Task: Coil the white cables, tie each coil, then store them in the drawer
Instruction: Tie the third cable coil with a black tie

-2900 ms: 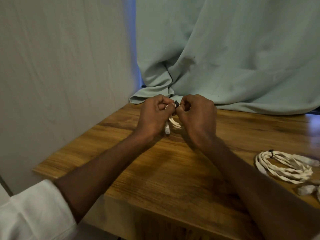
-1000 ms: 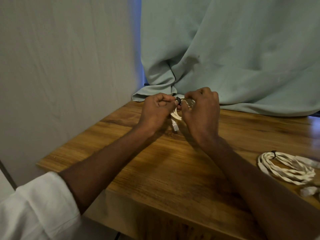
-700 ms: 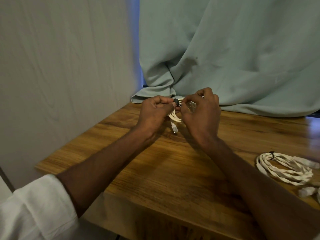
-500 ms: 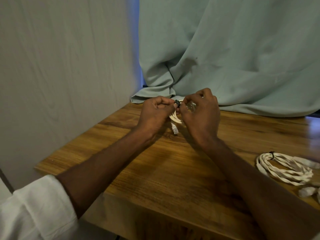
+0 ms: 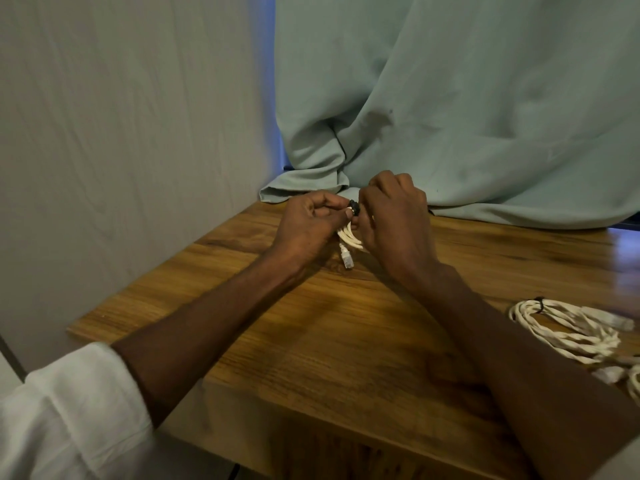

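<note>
A small coil of white cable [image 5: 349, 239] hangs between my two hands above the far part of the wooden table [image 5: 346, 323]. Its plug [image 5: 347, 260] points down toward the tabletop. My left hand [image 5: 308, 226] and my right hand [image 5: 394, 220] both pinch a black tie [image 5: 354, 206] at the top of this coil. Most of the coil is hidden behind my fingers. A second white coil [image 5: 568, 329], bound with a black tie [image 5: 538, 303], lies flat at the right edge of the table.
A pale green cloth [image 5: 450, 116] hangs behind the table and its hem rests on the far edge. A grey wall panel [image 5: 121, 133] borders the table's left side. More white cable [image 5: 633, 382] shows at the far right edge.
Both hands stay at the same spot, working the black tie. The coil now hangs lower between them, and my right fingers have shifted over the top of it.
</note>
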